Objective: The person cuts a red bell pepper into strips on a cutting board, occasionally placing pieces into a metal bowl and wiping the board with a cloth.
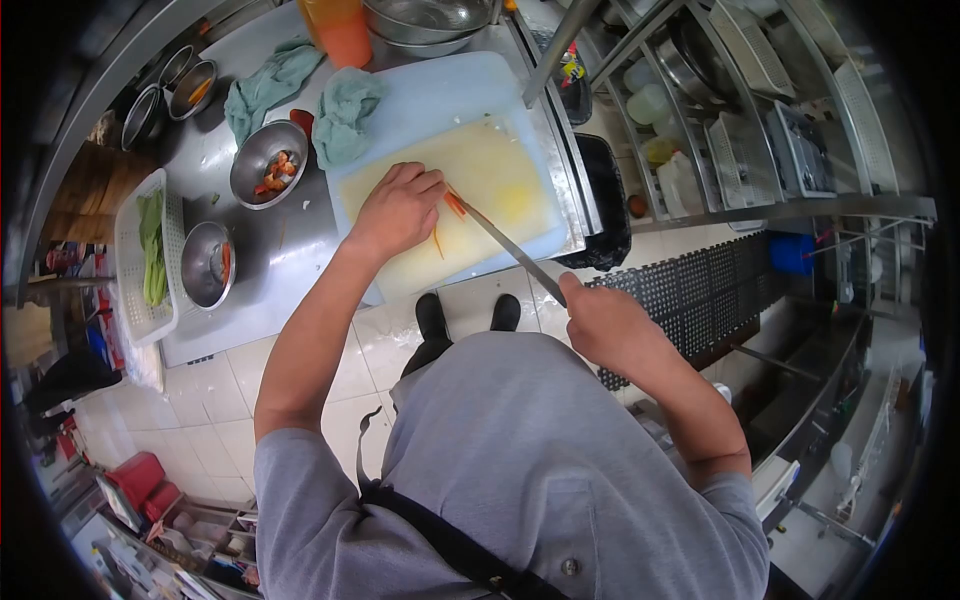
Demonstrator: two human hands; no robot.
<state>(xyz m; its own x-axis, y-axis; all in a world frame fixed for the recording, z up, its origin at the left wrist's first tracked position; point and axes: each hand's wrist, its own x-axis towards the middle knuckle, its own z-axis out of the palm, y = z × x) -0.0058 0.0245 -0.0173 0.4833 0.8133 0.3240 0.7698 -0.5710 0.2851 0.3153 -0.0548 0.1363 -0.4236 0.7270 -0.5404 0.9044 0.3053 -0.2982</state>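
My right hand (605,322) is wrapped round the handle of a long knife (513,250), its blade slanting up and left across the cutting board (395,272). At the blade's far end lies an orange piece of carrot (455,203), cut into narrow strips. My left hand (403,207) has its fingers bent and drawn together over the carrot, close to the blade; the fingertips are partly hidden. A thin carrot strip (438,243) lies on the board just below that hand.
Green cloths (347,115) lie behind the board and at its left. A steel bowl with orange-red pieces (270,165), another bowl (207,265) and a white basket of green stalks (147,250) stand left. An orange container (340,35) is at the back; a black bin (603,200) stands right.
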